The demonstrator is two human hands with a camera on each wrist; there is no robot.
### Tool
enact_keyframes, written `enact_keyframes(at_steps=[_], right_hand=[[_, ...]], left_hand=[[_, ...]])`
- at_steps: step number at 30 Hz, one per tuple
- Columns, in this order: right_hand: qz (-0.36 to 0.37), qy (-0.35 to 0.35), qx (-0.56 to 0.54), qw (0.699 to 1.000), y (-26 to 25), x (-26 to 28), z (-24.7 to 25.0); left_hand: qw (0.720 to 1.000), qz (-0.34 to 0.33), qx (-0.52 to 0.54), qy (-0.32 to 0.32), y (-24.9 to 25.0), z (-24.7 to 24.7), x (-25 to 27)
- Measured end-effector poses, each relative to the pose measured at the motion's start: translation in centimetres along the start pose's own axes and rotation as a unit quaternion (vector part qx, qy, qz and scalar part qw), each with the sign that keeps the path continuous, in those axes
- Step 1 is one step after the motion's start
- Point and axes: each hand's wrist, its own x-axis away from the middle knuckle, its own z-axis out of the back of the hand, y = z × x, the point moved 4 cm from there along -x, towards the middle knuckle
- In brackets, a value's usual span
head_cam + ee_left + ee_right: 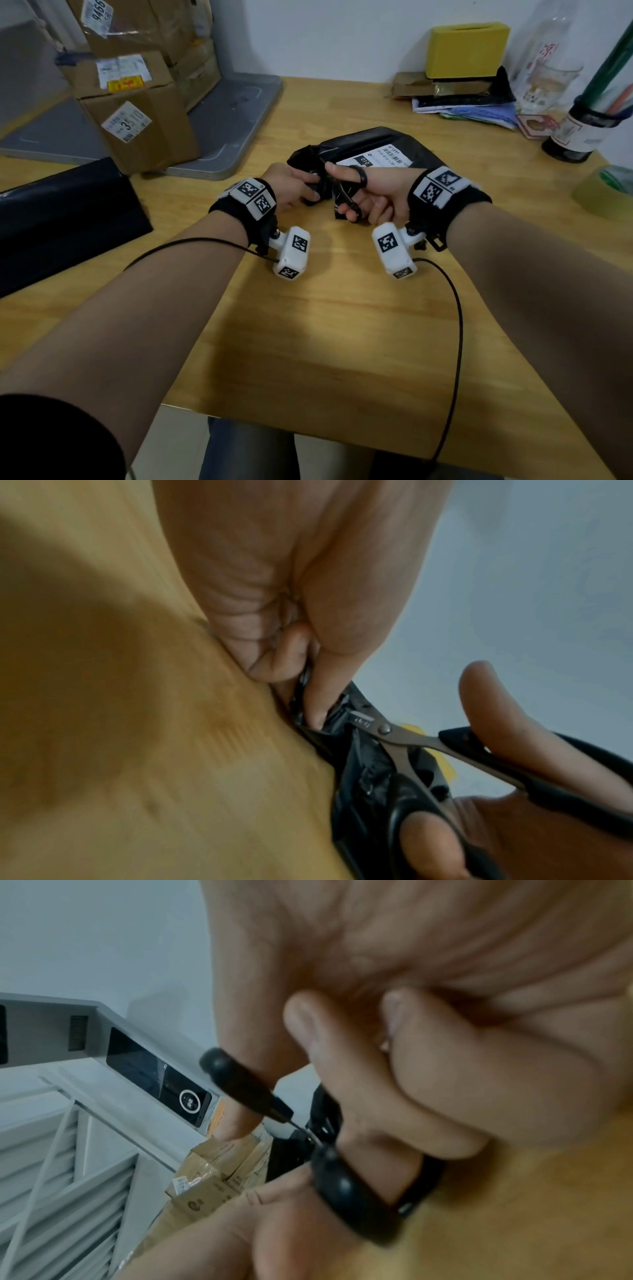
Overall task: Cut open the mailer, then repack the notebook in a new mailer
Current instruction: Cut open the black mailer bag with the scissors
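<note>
A black plastic mailer point(383, 144) with a white shipping label point(380, 159) lies mid-table. My left hand point(294, 190) pinches its crumpled near-left end point(308, 696) between thumb and fingers. My right hand point(366, 192) holds black-handled scissors point(349, 195), thumb through the upper loop, fingers through the lower one point(356, 1191). The steel blades point(390, 731) stand apart at the mailer's edge, right beside my left thumb. A new black mailer point(61, 219) lies flat at the left edge of the table. The notebook is hidden from view.
Taped cardboard boxes point(133, 113) stand on a grey scale platform point(226, 113) at the back left. At the back right are a yellow block point(467, 48) on a pile of papers, a dark bottle point(579, 133) and a tape roll point(606, 192). Wrist-camera cables trail over the near table.
</note>
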Motion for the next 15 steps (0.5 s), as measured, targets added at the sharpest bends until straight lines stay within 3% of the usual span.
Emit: enact_keyframes(at_steps=[9, 15], right_hand=[[-0.033, 0.018, 0.047, 0.998, -1.3, 0.1, -0.7], [-0.011, 0.003, 0.031, 0.999, -0.5, -0.5, -0.3]], left_hand=[[0.996, 0.017, 0.057, -0.067, -0.7, 0.8, 0.3], [0.996, 0.009, 0.07, -0.061, -0.6, 0.8, 0.4]])
